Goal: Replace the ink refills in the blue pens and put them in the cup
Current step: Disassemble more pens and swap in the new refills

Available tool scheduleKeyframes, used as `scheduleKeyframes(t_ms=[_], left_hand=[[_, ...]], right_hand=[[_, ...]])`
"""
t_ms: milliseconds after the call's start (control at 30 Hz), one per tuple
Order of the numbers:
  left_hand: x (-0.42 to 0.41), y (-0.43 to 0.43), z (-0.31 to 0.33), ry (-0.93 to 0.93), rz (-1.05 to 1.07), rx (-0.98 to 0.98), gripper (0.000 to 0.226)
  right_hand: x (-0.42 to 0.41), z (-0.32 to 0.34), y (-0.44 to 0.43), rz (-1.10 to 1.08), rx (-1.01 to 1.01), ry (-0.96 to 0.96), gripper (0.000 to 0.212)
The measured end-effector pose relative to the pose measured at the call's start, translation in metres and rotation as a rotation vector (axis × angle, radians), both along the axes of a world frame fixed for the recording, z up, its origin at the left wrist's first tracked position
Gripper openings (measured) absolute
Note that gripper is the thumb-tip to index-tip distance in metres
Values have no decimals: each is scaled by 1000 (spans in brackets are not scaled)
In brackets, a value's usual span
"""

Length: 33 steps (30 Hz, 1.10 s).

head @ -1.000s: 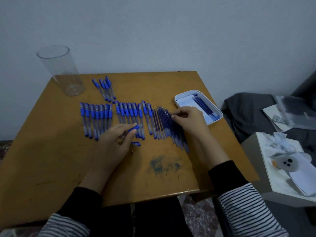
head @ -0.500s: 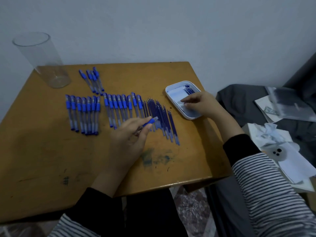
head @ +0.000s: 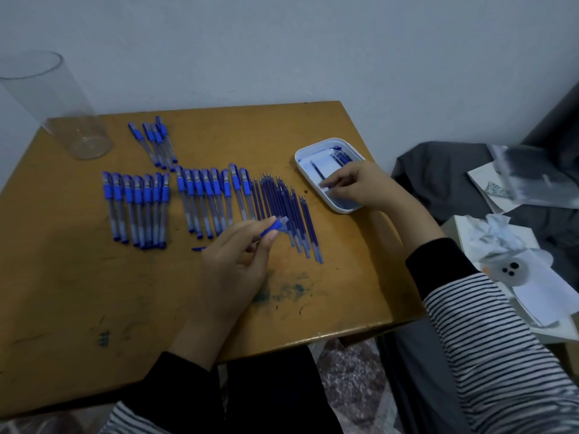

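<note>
My left hand (head: pixel 232 264) grips a blue pen barrel (head: pixel 274 226) above the near ends of a row of loose ink refills (head: pixel 282 211). My right hand (head: pixel 360 186) is over the white tray (head: pixel 326 141), its fingertips pinching the near end of a thin refill (head: pixel 317 170) that lies in the tray. Capped blue pens lie in three groups: left (head: pixel 138 208), middle (head: pixel 206 198) and back (head: pixel 156 142). The clear cup (head: pixel 62 120) stands upright at the table's far left corner with nothing in it. A small blue pen part (head: pixel 198 249) lies by my left hand.
The wooden table (head: pixel 94 292) has a blue ink stain (head: pixel 282 291) near its front. To the right, off the table, are grey fabric (head: pixel 438 170), loose papers (head: pixel 501 183) and a white box with crumpled tissue (head: pixel 507 264). A wall runs behind the table.
My right hand left the row of refills and moved right to the tray, where its fingers have curled. My left hand lifted the pen barrel slightly toward the refills.
</note>
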<state>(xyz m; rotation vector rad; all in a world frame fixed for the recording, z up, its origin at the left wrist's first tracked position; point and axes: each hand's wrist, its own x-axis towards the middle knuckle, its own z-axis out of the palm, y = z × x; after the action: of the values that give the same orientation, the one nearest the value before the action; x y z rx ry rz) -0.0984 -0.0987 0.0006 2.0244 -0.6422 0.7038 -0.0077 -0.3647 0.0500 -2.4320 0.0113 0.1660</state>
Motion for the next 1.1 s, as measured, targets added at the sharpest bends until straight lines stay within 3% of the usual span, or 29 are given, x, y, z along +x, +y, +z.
scheduleKeyframes(t_ms=[267,400,500,833,1100], left_hand=[[0,0,1,6,-4,-5,22],[-1,1,0,12,4,0,23],[-1,1,0,15,19,-6,24],[-1,1,-1,32,10,-39,24],[-1,1,-1,24,18,-52,23]], right_hand=[[0,2,7,7,-132,-33,18],[-1,5,4,-19,-85,-53,23],[-11,11,3,-77,116,-77,27],[-70,3,75,-306,1113,-229,22],[-80,-10,99,-380,1241,-324,18]])
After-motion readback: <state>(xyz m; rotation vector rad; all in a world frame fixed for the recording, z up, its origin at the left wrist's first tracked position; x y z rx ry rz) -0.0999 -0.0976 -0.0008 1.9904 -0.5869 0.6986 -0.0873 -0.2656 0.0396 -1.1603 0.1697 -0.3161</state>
